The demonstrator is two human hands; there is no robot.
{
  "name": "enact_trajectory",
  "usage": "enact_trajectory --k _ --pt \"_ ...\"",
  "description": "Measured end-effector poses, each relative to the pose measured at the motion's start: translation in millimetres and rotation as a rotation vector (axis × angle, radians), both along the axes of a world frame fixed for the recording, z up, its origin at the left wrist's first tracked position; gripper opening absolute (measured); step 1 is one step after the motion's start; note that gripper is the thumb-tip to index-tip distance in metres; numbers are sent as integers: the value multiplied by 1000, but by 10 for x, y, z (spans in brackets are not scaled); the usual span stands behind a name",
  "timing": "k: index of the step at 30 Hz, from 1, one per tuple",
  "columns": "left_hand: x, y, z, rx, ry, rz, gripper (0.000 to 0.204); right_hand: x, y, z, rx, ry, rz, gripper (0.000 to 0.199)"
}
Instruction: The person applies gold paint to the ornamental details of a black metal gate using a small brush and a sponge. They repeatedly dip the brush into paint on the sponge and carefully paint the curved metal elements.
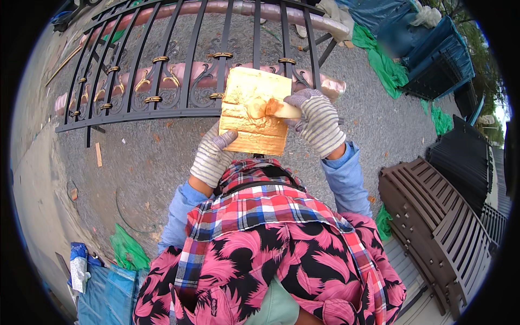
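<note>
Step in hand: gold paint is being loaded; the right hand (318, 120), in a striped work glove, is pressing the tip of a pale-handled brush (276, 109) into the wet gold on a flat board (254, 110) that is serving as a palette.
Left hand (213, 154): gloved, it is gripping the board's near-left corner from below, thumb lying over the gold face.
Right hand grip: fingers are clenched round the brush handle.
Where the board is: it is being held up in front of the chest, in mid-scene, just near of the black iron gate (179, 65) lying flat on trestles on the gravel.
Gate: its small scroll collars (160, 58) are already showing gold; I cannot tell which are still unpainted.
Next move, by judgement: the brush is probably going to have to travel far and left over the gate's near rail, held level so paint is not dripping on the black bars.
Edges: the board's far edge is overlapping the gate's near rail in this view.
Open room: bare gravel is lying near-left; stacked brown panels (433, 216) are crowding the right.
</note>
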State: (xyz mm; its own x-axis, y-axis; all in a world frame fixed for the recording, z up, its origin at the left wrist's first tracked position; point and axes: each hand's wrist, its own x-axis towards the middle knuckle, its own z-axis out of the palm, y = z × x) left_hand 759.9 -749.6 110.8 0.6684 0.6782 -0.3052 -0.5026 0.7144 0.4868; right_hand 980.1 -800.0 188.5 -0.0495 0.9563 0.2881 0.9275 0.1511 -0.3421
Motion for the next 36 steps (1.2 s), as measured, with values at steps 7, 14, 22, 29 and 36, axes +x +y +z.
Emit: enact_trajectory --k 7,14,22,29,36 --pt "4 -30 -46 -9 -20 33 53 104 -23 -36 -63 -32 -20 36" --pt "-166 18 44 -58 -35 105 50 347 -263 -168 -5 268 -242 39" --pt "-661 413 46 43 142 255 53 613 -786 -687 350 1773 -415 58" --pt "-669 832 106 63 215 464 54 796 -467 -864 203 1865 -304 63" --pt "-732 930 238 50 269 659 53 1166 -9 -1353 73 1884 -390 56"
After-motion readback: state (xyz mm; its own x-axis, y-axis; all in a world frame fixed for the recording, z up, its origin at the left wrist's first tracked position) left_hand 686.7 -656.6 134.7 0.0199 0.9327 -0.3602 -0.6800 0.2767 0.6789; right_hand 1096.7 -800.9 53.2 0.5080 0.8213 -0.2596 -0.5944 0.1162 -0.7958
